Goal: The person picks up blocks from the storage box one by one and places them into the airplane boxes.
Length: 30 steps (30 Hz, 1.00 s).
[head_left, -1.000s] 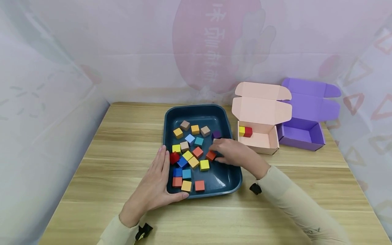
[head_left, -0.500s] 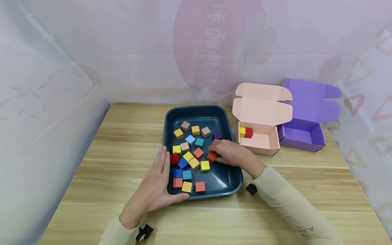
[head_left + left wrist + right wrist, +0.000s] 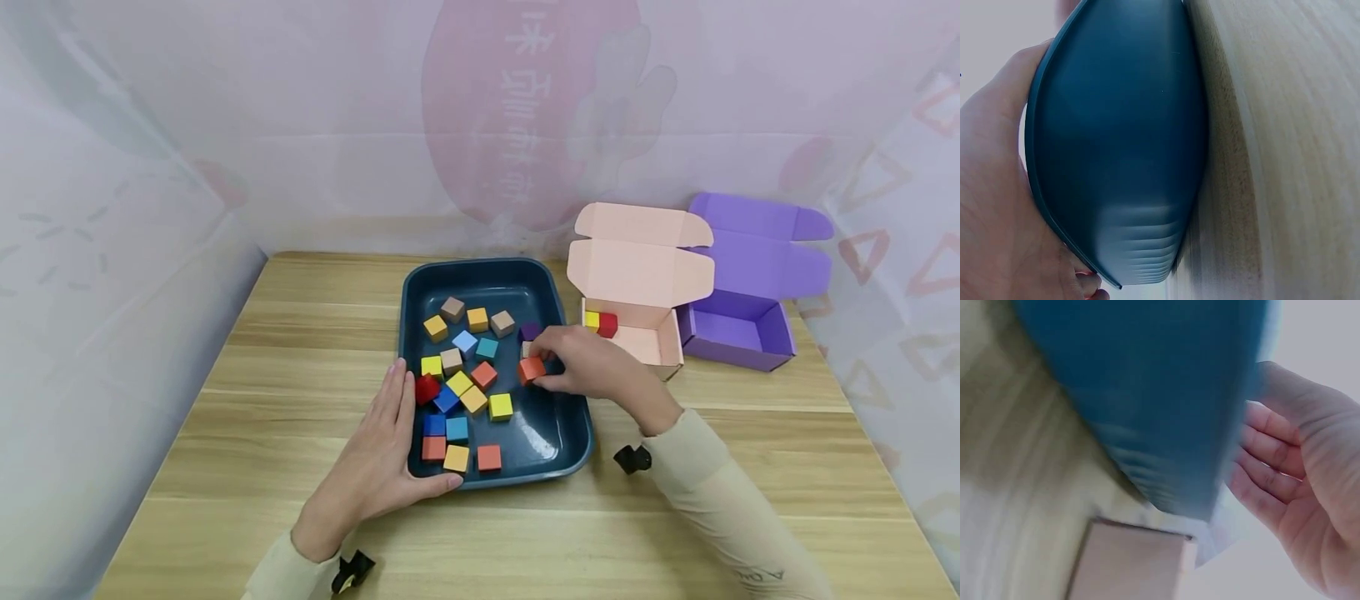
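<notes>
a: far left?
b: pale sleeve (image 3: 288, 571), then left hand (image 3: 373, 454). fingers straight, laid along left rim of dark blue-green tray (image 3: 553, 425), thumb out over near rim. nothing gripped.
a: same on left wrist view?
b: yep. palm up against tray rim, outer wall in plain sight, wooden table (image 3: 1297, 150) under it.
a: inside tray?
b: dark red block (image 3: 427, 389) just beside left fingers. blue block (image 3: 434, 425) directly beyond salmon block (image 3: 433, 448). to their right, light blue block (image 3: 457, 430). farther right, lone yellow block (image 3: 500, 407).
a: then?
b: orange-red block (image 3: 532, 371), right part of tray, pinched between thumb and fingers of right hand (image 3: 588, 362). dark purple block (image 3: 530, 332) a little beyond.
a: block off tray floor?
b: can't tell. right wrist view blurred, fingertips behind tray wall.
a: far right?
b: pink box (image 3: 645, 343), lid open. boxed yellow block (image 3: 592, 322) and boxed red block (image 3: 608, 325) side by side at its left end. last, purple box (image 3: 738, 329), lid also open, partly behind pink lid.
</notes>
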Tool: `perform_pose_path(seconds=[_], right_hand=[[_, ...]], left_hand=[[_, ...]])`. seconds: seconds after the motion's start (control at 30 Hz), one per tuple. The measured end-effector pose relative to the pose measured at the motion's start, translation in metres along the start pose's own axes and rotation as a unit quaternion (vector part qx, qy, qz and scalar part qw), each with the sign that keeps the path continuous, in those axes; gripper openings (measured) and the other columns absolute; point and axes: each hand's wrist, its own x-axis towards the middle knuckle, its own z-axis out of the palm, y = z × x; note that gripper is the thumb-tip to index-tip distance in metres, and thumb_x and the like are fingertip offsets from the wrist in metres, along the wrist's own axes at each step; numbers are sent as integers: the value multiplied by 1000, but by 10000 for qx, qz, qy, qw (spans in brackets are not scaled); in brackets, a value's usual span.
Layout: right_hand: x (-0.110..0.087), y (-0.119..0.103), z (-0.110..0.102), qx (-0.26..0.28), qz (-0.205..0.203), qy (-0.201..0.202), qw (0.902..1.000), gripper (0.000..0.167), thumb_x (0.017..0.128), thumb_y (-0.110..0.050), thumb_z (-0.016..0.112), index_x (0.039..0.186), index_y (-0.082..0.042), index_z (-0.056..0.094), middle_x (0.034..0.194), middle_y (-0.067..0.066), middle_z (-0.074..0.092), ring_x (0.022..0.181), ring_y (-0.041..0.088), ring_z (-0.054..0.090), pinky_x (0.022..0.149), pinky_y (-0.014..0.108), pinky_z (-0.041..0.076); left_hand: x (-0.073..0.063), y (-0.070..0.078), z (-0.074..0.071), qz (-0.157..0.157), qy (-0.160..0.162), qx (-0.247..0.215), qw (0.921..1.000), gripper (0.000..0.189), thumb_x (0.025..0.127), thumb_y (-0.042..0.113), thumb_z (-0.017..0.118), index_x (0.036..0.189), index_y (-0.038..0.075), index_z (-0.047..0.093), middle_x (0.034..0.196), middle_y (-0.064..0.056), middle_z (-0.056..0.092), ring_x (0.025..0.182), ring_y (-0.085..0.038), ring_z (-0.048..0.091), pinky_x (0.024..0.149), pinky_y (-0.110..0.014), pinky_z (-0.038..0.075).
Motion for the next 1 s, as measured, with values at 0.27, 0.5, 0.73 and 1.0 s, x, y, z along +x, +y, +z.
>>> perform_pose_path(seconds=[0.27, 0.5, 0.73, 1.0], right_hand=[[-34, 22, -33, 105, 52, 946, 9954, 24, 86, -22, 89, 104, -11, 76, 96, 1, 76, 89, 19, 70, 82, 37, 61], [-63, 56, -49, 151, 703, 1408, 9874, 29, 86, -14, 87, 111, -3, 77, 100, 10, 77, 92, 27, 72, 87, 49, 62], [-73, 89, -44, 286, 1546, 1473, 9765, 32, 90, -16, 84, 114, 4, 75, 102, 19, 77, 95, 36, 73, 88, 55, 61], [-64, 111, -27, 271, 2170, 1188, 9685, 28, 91, -17, 83, 112, 1, 77, 100, 18, 75, 91, 32, 67, 85, 49, 59]], left_hand=[[0, 0, 0, 36, 47, 27, 10000, 143, 74, 94, 61, 170, 7, 1, 180, -11, -9, 167, -36, 2, 127, -64, 31], [1, -1, -1, -10, -2, 44, 10000, 142, 74, 95, 59, 170, 7, 2, 180, -10, -9, 167, -36, 2, 127, -64, 30], [1, -1, -1, -20, -42, 74, 10000, 142, 74, 93, 61, 170, 6, 3, 180, -11, -8, 167, -37, 2, 127, -64, 30], [1, -2, 1, -20, -87, 42, 10000, 143, 74, 93, 62, 170, 6, 2, 180, -11, -10, 167, -36, 0, 127, -64, 30]])
